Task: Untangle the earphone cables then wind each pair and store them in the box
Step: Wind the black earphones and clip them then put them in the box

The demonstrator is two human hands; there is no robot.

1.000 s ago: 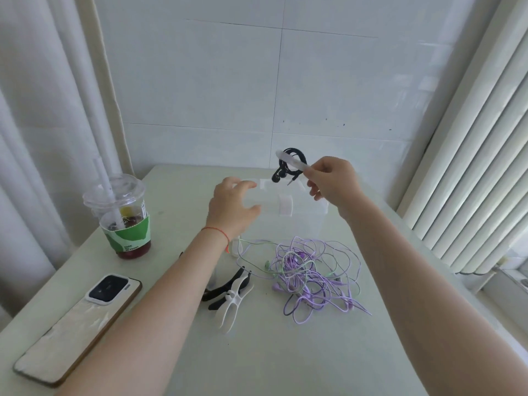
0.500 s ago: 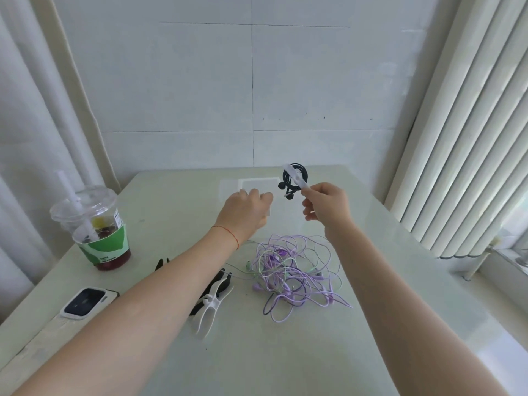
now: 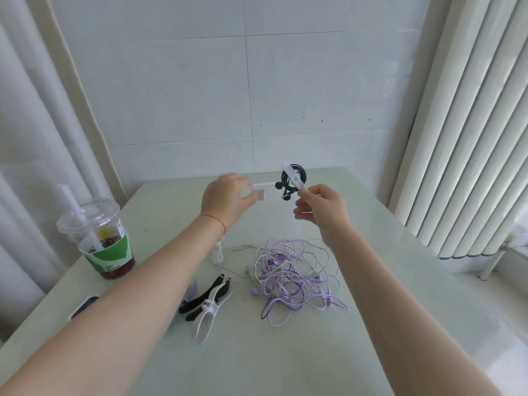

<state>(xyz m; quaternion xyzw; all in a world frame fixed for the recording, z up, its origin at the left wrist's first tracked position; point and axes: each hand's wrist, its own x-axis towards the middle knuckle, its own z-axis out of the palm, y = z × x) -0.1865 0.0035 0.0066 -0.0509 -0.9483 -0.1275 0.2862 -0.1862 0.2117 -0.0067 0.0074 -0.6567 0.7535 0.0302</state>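
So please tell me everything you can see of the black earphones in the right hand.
The black earphones are wound into a small round coil, held together by a white clip across it. Two black earbuds hang loose below the coil. The right hand pinches the clip's lower end, holding the bundle in the air above the table's far side.
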